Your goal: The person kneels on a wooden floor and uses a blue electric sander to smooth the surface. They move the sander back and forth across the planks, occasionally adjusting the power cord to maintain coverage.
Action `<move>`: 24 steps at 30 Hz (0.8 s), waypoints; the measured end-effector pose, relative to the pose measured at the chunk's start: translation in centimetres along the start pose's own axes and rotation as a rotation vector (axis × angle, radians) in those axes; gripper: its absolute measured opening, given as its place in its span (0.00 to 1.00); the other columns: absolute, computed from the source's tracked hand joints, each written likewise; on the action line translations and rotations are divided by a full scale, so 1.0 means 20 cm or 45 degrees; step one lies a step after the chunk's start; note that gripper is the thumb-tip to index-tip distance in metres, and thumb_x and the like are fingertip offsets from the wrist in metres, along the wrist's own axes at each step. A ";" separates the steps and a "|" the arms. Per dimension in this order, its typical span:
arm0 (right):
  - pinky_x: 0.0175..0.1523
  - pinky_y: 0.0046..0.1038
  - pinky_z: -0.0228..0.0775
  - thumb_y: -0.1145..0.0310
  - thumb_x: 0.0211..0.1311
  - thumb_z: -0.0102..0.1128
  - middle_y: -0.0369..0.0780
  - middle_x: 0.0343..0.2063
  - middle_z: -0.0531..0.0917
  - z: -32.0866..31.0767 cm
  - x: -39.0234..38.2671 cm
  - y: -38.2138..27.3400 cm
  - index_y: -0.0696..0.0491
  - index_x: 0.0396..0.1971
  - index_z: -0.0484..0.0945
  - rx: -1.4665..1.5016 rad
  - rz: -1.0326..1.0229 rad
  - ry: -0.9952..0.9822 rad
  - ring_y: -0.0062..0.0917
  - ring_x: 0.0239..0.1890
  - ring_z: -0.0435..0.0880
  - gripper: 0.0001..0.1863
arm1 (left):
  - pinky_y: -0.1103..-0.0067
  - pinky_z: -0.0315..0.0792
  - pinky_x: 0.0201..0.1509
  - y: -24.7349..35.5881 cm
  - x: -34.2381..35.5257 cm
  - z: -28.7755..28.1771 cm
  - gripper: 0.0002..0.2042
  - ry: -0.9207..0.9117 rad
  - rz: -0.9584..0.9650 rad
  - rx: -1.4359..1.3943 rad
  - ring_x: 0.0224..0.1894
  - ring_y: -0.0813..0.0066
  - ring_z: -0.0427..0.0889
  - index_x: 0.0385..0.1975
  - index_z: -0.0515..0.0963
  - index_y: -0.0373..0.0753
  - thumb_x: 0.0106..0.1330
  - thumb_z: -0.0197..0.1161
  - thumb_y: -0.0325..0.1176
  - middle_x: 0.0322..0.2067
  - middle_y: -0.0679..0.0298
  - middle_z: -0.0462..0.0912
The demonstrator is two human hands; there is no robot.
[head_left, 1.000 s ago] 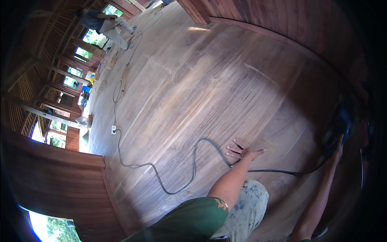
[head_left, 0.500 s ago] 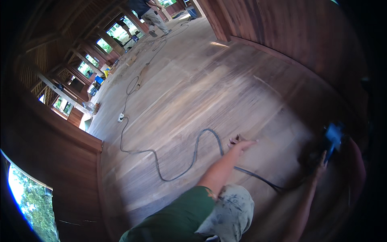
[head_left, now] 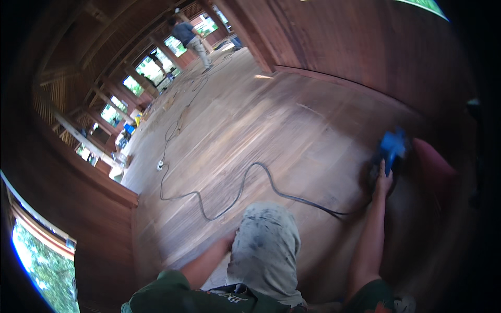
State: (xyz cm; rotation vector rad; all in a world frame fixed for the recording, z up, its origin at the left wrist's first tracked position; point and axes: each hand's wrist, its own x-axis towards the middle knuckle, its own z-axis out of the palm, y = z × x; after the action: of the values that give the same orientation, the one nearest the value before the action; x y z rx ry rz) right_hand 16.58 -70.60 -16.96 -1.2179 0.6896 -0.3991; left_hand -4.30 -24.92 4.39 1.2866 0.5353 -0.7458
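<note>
Floor (head_left: 224,141) of wide wooden planks fills the head view, which looks down past the wearer's pale, smudged knee (head_left: 266,237). The two hands are well apart. The right hand (head_left: 384,181) is wrapped around the handle of a blue power tool (head_left: 392,147), at the end of an outstretched arm. The tool is ahead and to the right, well beyond the knee. Its blue upper part points away from the wearer, leaning slightly right, roughly in line with the right forearm. The lower part is dark and blurred, so whether it rests on the floor cannot be told. The right hand is by far the nearer one. The left forearm (head_left: 207,262) reaches in from the lower left and passes behind the knee, which hides the left hand; what it holds or touches cannot be told.

A dark cord (head_left: 257,164) snakes from a white socket (head_left: 159,166) on the left, across the planks, and into shadow near the right wrist. A dull red shape (head_left: 434,161) is just beside the tool on its right. A reddish wooden wall (head_left: 355,47) closes the right side. Far off, another person (head_left: 195,44) stands on the planks.
</note>
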 end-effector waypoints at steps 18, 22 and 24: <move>0.54 0.40 0.74 0.38 0.52 0.72 0.50 0.46 0.85 -0.14 0.20 -0.19 0.54 0.53 0.78 -0.089 0.032 0.118 0.46 0.49 0.84 0.39 | 0.71 0.72 0.56 0.36 1.46 1.86 0.25 -0.115 0.384 1.095 0.55 0.75 0.77 0.66 0.67 0.42 0.74 0.60 0.45 0.53 0.64 0.79; 0.55 0.42 0.74 0.37 0.56 0.68 0.52 0.48 0.84 -0.19 0.17 -0.23 0.52 0.56 0.75 -0.089 0.063 0.021 0.49 0.52 0.83 0.38 | 0.71 0.67 0.56 0.32 1.63 1.91 0.24 -0.051 0.404 1.206 0.55 0.77 0.73 0.62 0.70 0.46 0.71 0.62 0.49 0.52 0.69 0.78; 0.58 0.39 0.73 0.36 0.59 0.65 0.52 0.51 0.83 -0.22 0.16 -0.19 0.52 0.60 0.73 -0.046 0.109 -0.143 0.46 0.55 0.82 0.40 | 0.71 0.67 0.53 0.32 1.72 1.90 0.21 -0.081 0.363 1.123 0.51 0.78 0.73 0.57 0.73 0.47 0.70 0.64 0.49 0.48 0.70 0.78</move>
State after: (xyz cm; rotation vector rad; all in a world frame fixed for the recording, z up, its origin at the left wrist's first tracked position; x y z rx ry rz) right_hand 16.26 -76.81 -15.05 -1.2310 0.6523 -0.2460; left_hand 21.32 -68.01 -8.33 2.0874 -0.0712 -0.8035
